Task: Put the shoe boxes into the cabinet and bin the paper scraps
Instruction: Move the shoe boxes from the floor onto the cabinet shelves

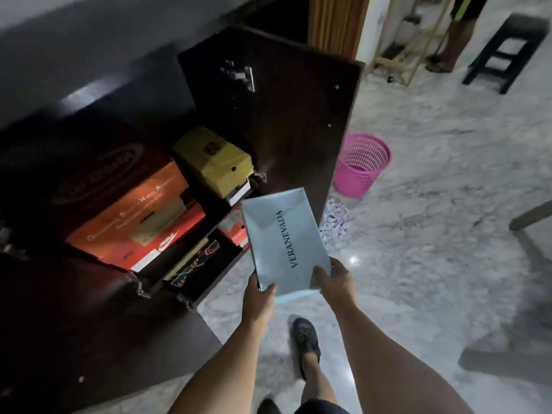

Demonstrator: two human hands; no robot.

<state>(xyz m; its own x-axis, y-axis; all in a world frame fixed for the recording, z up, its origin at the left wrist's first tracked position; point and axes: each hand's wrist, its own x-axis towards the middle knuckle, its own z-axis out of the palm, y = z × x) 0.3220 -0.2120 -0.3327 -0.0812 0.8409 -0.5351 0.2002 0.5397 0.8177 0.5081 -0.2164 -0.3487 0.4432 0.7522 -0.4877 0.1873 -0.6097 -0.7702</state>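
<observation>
Both hands grip the near end of the pale blue shoe box (285, 239) — the left hand (259, 297) closed on its near left corner, the right hand (334, 279) closed on its near right corner — so its far end leads toward the open cabinet (268, 94). That end hangs in front of the right edge of the lower shelf, where a gap seems free beside the red box (236, 228); the orange box (131, 210) and yellow box (215, 161) fill the shelves above. The paper scraps (336, 218) lie on the floor by the cabinet door's lower corner, just short of the pink bin (361, 165) (not yet cleared).
</observation>
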